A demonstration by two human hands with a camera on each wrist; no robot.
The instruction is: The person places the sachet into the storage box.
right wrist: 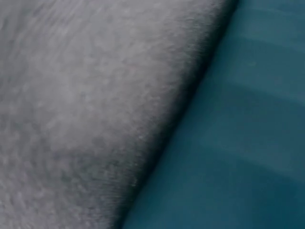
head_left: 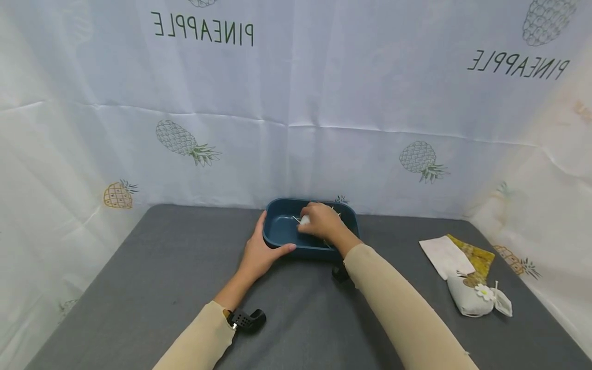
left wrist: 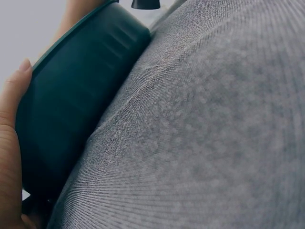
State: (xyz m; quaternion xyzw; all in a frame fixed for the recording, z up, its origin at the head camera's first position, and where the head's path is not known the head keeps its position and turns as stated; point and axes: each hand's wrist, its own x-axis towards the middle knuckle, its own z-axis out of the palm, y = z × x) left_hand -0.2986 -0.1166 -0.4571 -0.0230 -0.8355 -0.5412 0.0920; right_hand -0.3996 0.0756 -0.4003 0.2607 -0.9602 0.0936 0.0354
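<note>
A dark blue rectangular plastic basin (head_left: pixel 279 234) sits at the far edge of the table. My left hand (head_left: pixel 259 255) grips its near left corner, thumb along the front wall and fingers on the left side. In the left wrist view the thumb (left wrist: pixel 18 86) lies against the basin's outer wall (left wrist: pixel 71 100). Reaching into the basin, my right hand (head_left: pixel 321 222) pinches a small white object (head_left: pixel 304 220), mostly hidden by the fingers; its kind I cannot tell. Thin pale sticks show around this hand. The right wrist view has only the basin's ribbed wall (right wrist: pixel 238 143) and grey cloth.
On the right of the grey-covered table (head_left: pixel 185 267) lie a white cloth piece (head_left: pixel 446 255), a yellow patterned cloth (head_left: pixel 476 257) and a small pale pouch (head_left: pixel 469 298) with a white flower. A white pineapple-print curtain (head_left: pixel 287 159) hangs behind the basin.
</note>
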